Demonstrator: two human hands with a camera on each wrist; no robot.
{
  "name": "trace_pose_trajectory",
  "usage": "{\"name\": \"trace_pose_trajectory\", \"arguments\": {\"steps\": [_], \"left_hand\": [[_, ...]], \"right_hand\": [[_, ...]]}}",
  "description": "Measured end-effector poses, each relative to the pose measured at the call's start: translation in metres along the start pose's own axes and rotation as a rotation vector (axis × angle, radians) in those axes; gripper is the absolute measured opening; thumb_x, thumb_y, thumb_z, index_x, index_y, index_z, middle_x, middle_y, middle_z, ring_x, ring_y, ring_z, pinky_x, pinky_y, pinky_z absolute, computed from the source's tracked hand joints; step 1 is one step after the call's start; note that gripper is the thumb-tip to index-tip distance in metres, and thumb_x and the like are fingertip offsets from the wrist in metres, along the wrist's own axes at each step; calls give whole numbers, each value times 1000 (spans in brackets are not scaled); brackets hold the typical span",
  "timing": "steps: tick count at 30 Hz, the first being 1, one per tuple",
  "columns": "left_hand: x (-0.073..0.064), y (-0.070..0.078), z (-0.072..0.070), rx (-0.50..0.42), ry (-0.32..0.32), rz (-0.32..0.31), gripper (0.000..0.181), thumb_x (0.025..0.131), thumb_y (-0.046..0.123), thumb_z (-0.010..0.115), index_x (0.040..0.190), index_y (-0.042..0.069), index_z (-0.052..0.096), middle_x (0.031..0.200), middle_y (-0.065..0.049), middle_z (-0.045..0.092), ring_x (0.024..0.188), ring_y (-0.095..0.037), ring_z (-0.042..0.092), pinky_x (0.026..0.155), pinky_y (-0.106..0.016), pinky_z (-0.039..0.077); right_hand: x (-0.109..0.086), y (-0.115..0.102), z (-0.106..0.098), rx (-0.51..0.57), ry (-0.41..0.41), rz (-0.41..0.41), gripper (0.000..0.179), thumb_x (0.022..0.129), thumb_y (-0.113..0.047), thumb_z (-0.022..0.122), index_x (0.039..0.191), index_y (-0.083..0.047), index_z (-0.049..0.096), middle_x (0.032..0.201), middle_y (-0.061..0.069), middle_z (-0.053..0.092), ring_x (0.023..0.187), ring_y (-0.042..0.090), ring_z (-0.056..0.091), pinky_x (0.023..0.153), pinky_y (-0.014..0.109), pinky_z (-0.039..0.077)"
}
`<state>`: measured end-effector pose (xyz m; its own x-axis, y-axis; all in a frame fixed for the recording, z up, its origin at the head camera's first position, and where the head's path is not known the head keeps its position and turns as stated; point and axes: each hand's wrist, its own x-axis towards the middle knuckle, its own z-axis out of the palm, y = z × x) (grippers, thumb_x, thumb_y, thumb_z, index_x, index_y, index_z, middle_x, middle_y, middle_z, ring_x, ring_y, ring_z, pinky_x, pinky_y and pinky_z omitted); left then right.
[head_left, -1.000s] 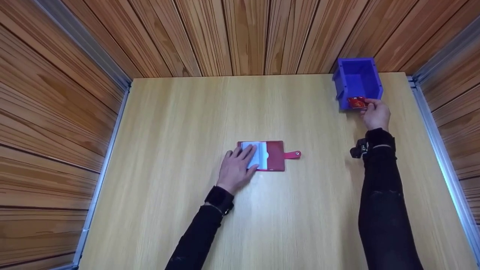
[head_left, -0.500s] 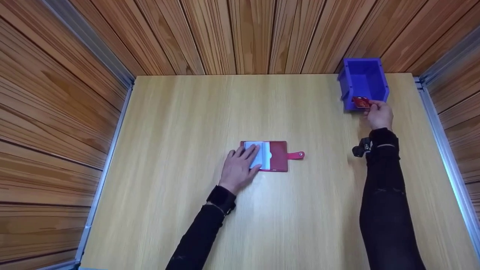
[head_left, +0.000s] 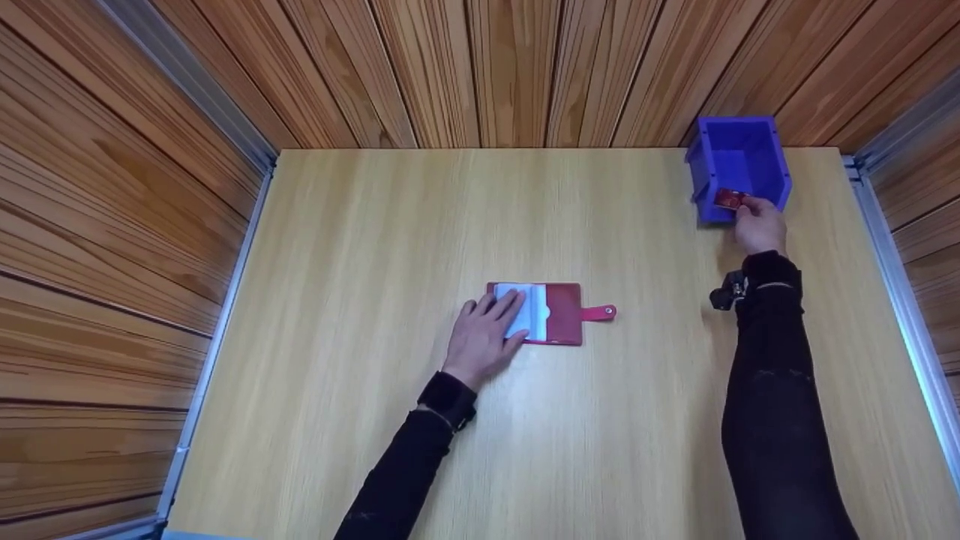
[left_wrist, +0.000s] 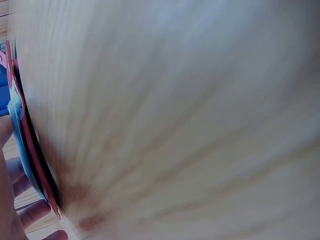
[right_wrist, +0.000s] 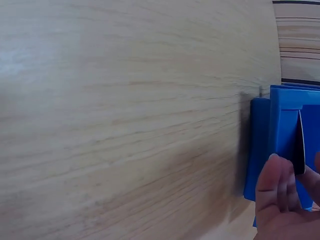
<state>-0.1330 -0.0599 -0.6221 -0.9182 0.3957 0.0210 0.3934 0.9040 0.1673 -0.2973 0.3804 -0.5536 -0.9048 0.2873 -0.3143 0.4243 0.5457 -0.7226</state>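
Note:
My left hand (head_left: 480, 341) rests with extended fingers on the pale plastic sleeves (head_left: 534, 311) of an opened red card holder (head_left: 564, 315), which lies flat on the table with its snap strap (head_left: 599, 313) pointing right. In the left wrist view the card holder (left_wrist: 31, 140) is seen edge-on beside the fingers. My right hand (head_left: 761, 226) pinches a small red card (head_left: 729, 199) at the front opening of a blue-purple bin (head_left: 739, 161). The right wrist view shows the card (right_wrist: 301, 142) edge-on between thumb and fingers, against the bin (right_wrist: 260, 150).
The bin stands at the table's (head_left: 375, 247) back right corner, near the wood-panelled back wall (head_left: 510, 75). Metal rails (head_left: 217, 337) run along the table's sides. A light blue edge (head_left: 199, 535) shows at the bottom left.
The red card has moved slightly farther in over the bin's front and tilted, with my right hand still pinching it. The left hand stays on the card holder. The whole view has shifted a little.

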Motion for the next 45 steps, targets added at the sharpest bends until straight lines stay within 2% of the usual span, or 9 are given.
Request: {"name": "trace_pose_trajectory", "arguments": {"steps": [7, 9, 11, 14, 16, 19, 34, 39, 45], "left_hand": [[0, 1, 0, -27, 9, 6, 64, 106, 55, 42, 161, 23, 39, 163, 4, 45, 143, -28, 48, 114, -48, 39], [0, 1, 0, -30, 10, 3, 64, 106, 54, 42, 161, 23, 40, 163, 5, 45, 144, -28, 48, 114, -48, 39], [0, 0, -1, -30, 6, -2, 63, 106, 54, 42, 161, 24, 39, 164, 5, 44, 146, -28, 47, 115, -48, 38], [0, 0, -2, -38, -4, -4, 64, 106, 54, 41, 162, 24, 38, 165, 6, 42, 147, -29, 45, 116, -49, 38], [0, 0, -2, -46, -9, -5, 64, 106, 54, 41, 162, 24, 37, 165, 5, 42, 148, -29, 44, 116, -49, 37], [0, 0, -2, -44, -9, -8, 64, 106, 54, 42, 162, 23, 37, 165, 5, 42, 148, -29, 44, 116, -49, 38], [0, 0, -2, -23, 12, 3, 64, 106, 53, 42, 161, 22, 39, 163, 4, 45, 145, -30, 47, 113, -48, 39], [-2, 2, -1, -32, 18, 10, 63, 106, 52, 44, 161, 21, 40, 163, 4, 45, 145, -31, 46, 112, -49, 40], [-1, 3, -1, -84, 15, -3, 64, 106, 53, 43, 162, 22, 37, 165, 4, 42, 146, -33, 45, 113, -51, 38]], "right_hand": [[-3, 4, -1, -60, -138, 5, 66, 108, -24, 21, 165, -8, -10, 171, 26, -3, 159, 41, 2, 131, 51, 6], [-3, 7, 0, -80, -136, -5, 68, 107, -21, 23, 165, -11, -12, 170, 25, -3, 159, 41, 2, 131, 52, 7], [-2, 11, 4, -113, -88, -34, 68, 106, -17, 28, 167, -12, -3, 168, 31, 15, 156, 44, 19, 128, 53, 19], [1, 15, 10, -168, 28, -90, 64, 104, -12, 37, 166, -10, 20, 123, 31, 60, 120, 40, 56, 102, 46, 45], [1, 16, 13, -196, 97, -120, 60, 103, -11, 42, 162, -8, 33, 87, 13, 57, 88, 28, 56, 79, 39, 44], [-2, 15, 14, -197, 123, -145, 56, 103, -12, 46, 159, -8, 40, 75, 1, 47, 73, 17, 47, 68, 34, 37], [-18, 17, 9, -193, 115, -166, 55, 105, -18, 49, 158, -9, 41, 85, 5, 55, 75, 15, 49, 69, 33, 40], [-33, 16, 25, -186, 115, -264, 50, 105, -14, 49, 153, -4, 48, 92, 13, 61, 78, 20, 53, 68, 32, 41], [-61, -4, 64, -148, 27, -409, 45, 106, -14, 54, 149, 0, 52, 108, 24, 64, 95, 33, 60, 80, 39, 48]]}}
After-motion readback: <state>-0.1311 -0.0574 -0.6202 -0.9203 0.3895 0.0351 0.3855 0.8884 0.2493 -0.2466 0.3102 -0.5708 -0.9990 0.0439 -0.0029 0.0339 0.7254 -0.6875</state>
